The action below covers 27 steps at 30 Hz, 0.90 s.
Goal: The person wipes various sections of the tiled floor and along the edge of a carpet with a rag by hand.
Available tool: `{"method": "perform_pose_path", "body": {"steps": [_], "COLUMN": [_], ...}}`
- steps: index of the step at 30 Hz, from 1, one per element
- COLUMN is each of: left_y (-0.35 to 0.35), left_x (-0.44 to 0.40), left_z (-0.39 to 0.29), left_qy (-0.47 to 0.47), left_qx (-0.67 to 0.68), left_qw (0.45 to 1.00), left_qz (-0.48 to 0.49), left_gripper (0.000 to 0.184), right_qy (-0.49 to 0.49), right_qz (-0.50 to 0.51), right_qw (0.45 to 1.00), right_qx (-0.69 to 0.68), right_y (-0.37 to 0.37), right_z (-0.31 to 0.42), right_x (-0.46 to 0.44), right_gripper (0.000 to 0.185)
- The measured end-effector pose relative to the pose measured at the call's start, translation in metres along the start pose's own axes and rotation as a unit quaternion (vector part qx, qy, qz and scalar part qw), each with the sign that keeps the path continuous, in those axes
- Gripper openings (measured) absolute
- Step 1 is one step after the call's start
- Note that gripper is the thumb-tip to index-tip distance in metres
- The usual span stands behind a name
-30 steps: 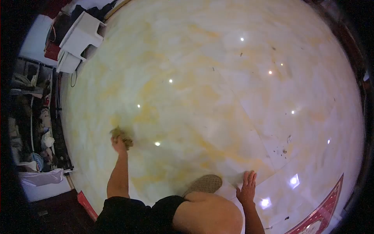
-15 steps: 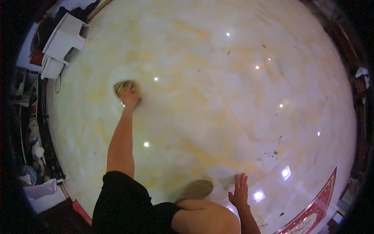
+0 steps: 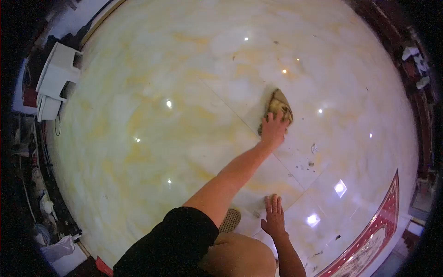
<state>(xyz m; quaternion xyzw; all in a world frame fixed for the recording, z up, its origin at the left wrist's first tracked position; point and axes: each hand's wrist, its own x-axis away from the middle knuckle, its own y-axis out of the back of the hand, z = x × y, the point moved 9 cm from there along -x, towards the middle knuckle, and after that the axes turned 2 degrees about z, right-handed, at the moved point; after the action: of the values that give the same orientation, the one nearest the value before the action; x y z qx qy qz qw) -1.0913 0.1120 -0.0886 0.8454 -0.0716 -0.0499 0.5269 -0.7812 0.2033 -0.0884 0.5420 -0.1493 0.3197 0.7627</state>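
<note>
My left hand point(image 3: 275, 129) reaches across to the right, fingers bent over a yellowish-brown rag point(image 3: 279, 104) that it presses on the glossy marbled floor point(image 3: 175, 152). The rag is bunched and its far end comes to a point. Lower down, my right hand point(image 3: 275, 220) lies palm down on the floor with its fingers stretched out, holding nothing. Between the two hands and slightly to the right lie small dark crumbs and a crumpled shiny scrap point(image 3: 314, 148). A patterned shoe sole or shoe point(image 3: 230, 220) shows beside my bent knee.
White plastic stools point(image 3: 57, 74) stand at the left edge. Along the left side is a cluttered shelf point(image 3: 39, 184). A red patterned mat point(image 3: 378, 221) lies at lower right. Dark furniture with whitish items point(image 3: 413, 57) lines the right side. Lights reflect on the floor.
My left hand has swept the rag across the floor from the left to the right, near the debris. My right hand remains flat on the floor. The view has shifted slightly.
</note>
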Motion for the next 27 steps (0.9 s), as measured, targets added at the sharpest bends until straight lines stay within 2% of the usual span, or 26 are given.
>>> {"method": "perform_pose_path", "body": {"steps": [3,5,6,8,9,10,11,12,13,14,15,16,19,20,22,23,25,26,27], "left_y": [-0.036,-0.042,-0.030,-0.010,0.011,0.042,0.052,0.086,0.101,0.099,0.123,0.135,0.098,0.096,0.096,0.076,0.058,0.041,0.018], "left_x": [0.022,0.038,0.048,0.087,0.097,0.118,0.142,0.161,0.187,0.210,0.228,0.246,0.294,0.284,0.245,0.233,0.201,0.189,0.180], "left_z": [-0.052,-0.059,-0.067,-0.049,-0.031,-0.005,0.027,0.062,0.102,0.158,0.184,0.213,0.317,0.306,0.224,0.206,0.126,0.085,0.053], "left_qy": [-0.049,-0.046,-0.045,0.097,0.102,0.112,0.177,0.137,0.189,0.181,0.195,0.199,0.318,0.248,0.185,0.147,0.143,0.012,-0.010], "left_qx": [0.142,0.329,0.422,0.631,0.623,0.574,0.620,0.542,0.531,0.496,0.400,0.353,0.268,0.087,-0.106,-0.094,-0.038,-0.055,-0.028], "left_qw": [0.981,0.939,0.902,0.756,0.763,0.802,0.755,0.828,0.826,0.849,0.894,0.909,0.904,0.962,0.974,0.982,0.989,0.998,0.999], "left_qz": [0.126,0.093,0.083,0.144,0.136,0.124,0.120,0.043,-0.005,-0.035,-0.049,-0.101,-0.104,-0.078,-0.072,-0.070,0.026,0.001,0.019], "left_gripper": [0.046,0.047,0.048,0.049,0.049,0.049,0.047,0.048,0.050,0.053,0.055,0.056,0.062,0.063,0.065,0.065,0.067,0.069,0.069], "right_qy": [0.004,0.007,0.007,-0.001,-0.003,-0.001,0.003,-0.006,-0.012,-0.016,-0.018,-0.018,-0.025,-0.030,-0.031,-0.032,-0.040,-0.046,-0.051], "right_qz": [-0.019,-0.028,-0.033,-0.050,-0.059,-0.067,-0.076,-0.074,-0.072,-0.068,-0.070,-0.071,-0.061,-0.058,-0.073,-0.080,-0.107,-0.121,-0.152], "right_qw": [1.000,1.000,0.999,0.999,0.998,0.998,0.997,0.997,0.997,0.997,0.997,0.997,0.997,0.997,0.997,0.996,0.993,0.989,0.982], "right_qx": [0.006,0.010,0.011,-0.010,-0.011,-0.013,-0.015,-0.006,0.003,0.012,0.016,0.021,0.028,0.030,0.016,0.011,-0.043,-0.071,-0.104], "right_y": [0.002,-0.004,-0.008,-0.004,-0.003,-0.003,-0.004,-0.008,-0.013,-0.017,-0.017,-0.016,-0.014,-0.014,-0.013,-0.012,-0.009,-0.010,-0.008], "right_z": [0.000,-0.001,-0.004,-0.007,-0.007,-0.007,-0.007,-0.009,-0.010,-0.012,-0.012,-0.011,-0.008,-0.007,-0.005,-0.006,-0.007,-0.007,-0.009], "right_x": [0.001,0.003,0.001,0.004,0.006,0.006,0.006,0.006,0.004,0.002,0.003,0.003,0.005,0.003,0.002,0.003,0.001,-0.001,-0.002], "right_gripper": [0.098,0.097,0.096,0.093,0.092,0.090,0.089,0.088,0.087,0.087,0.086,0.086,0.085,0.085,0.084,0.083,0.080,0.078,0.075]}}
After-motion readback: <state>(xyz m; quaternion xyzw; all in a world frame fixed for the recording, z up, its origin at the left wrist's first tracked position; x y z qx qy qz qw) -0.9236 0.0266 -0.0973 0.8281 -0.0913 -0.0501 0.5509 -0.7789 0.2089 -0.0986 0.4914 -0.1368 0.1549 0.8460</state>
